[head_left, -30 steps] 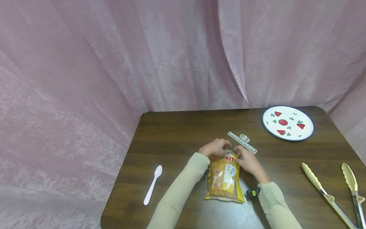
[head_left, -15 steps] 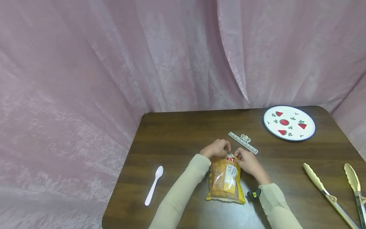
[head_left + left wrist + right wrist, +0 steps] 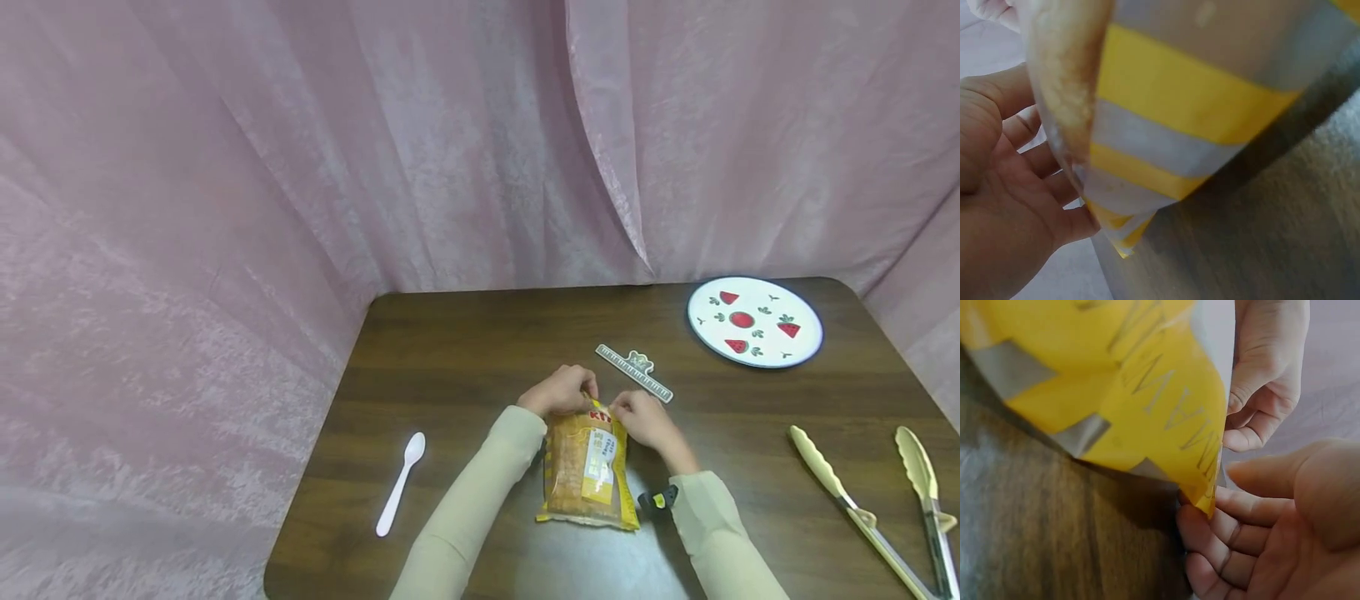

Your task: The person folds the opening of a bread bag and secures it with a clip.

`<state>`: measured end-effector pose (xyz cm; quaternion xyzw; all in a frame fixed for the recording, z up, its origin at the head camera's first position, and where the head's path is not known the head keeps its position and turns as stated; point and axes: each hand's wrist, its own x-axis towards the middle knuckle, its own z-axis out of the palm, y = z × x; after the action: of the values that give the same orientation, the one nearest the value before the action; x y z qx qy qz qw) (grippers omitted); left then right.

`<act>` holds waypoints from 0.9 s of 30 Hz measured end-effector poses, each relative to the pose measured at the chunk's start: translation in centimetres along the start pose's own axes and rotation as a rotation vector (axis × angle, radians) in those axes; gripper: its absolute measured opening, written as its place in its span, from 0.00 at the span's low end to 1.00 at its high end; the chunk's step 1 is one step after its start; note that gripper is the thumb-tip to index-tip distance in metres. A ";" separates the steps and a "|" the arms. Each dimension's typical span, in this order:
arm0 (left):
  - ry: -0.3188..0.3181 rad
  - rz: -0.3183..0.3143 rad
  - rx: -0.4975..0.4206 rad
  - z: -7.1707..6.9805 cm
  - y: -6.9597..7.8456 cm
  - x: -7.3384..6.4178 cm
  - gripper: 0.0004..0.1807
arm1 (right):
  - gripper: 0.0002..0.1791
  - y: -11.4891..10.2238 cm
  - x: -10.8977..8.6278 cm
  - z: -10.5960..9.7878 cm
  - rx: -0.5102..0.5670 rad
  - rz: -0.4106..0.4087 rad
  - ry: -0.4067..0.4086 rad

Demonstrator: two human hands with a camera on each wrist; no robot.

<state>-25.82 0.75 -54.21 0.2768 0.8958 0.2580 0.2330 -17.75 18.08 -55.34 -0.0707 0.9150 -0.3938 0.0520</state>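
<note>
L hand (image 3: 558,392) & R hand (image 3: 647,418) angled inward, pinching top of 1 bread bag (image 3: 576,468), 1 ruler-like clip (image 3: 628,368) just beyond grip, 1 spoon (image 3: 402,481) L, 1 plate (image 3: 783,345) R

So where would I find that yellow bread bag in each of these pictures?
Head: bread bag in the lower half, slightly right of centre.
Left wrist: bread bag across the top, middle to right, striped side showing.
Right wrist: bread bag at upper left, lettered yellow side showing.
Shared landmark: the brown table, also seen lower right in the left wrist view, lower left in the right wrist view.
</note>
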 end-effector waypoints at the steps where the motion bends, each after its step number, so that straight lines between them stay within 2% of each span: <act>1: 0.001 0.003 -0.003 0.0 -0.1 0.0 0.09 | 0.07 0.0 0.1 0.0 0.002 0.001 -0.010; 10: -0.029 0.022 0.002 -0.3 -0.5 0.0 0.08 | 0.05 0.5 0.3 -0.1 0.050 0.031 -0.059; 13: -0.047 0.012 -0.016 -0.5 -0.5 0.0 0.06 | 0.04 0.5 0.3 -0.2 0.072 0.044 -0.058; 16: -0.037 -0.007 -0.054 -0.5 -0.5 0.1 0.03 | 0.04 0.4 0.2 -0.4 0.095 0.060 -0.058; 21: -0.007 -0.024 -0.071 -0.4 -0.7 0.2 0.10 | 0.03 0.3 0.1 -0.5 0.114 0.073 -0.055; 24: -0.024 -0.043 -0.049 -0.4 -0.7 0.1 0.12 | 0.02 0.5 0.0 -0.4 0.105 0.059 -0.045; 27: -0.052 -0.061 -0.051 -0.5 -0.6 0.1 0.09 | 0.02 0.7 0.0 -0.3 0.104 0.051 -0.035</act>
<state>-26.40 0.20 -54.24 0.2499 0.8907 0.2661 0.2708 -17.82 18.76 -55.61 -0.0517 0.8936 -0.4382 0.0817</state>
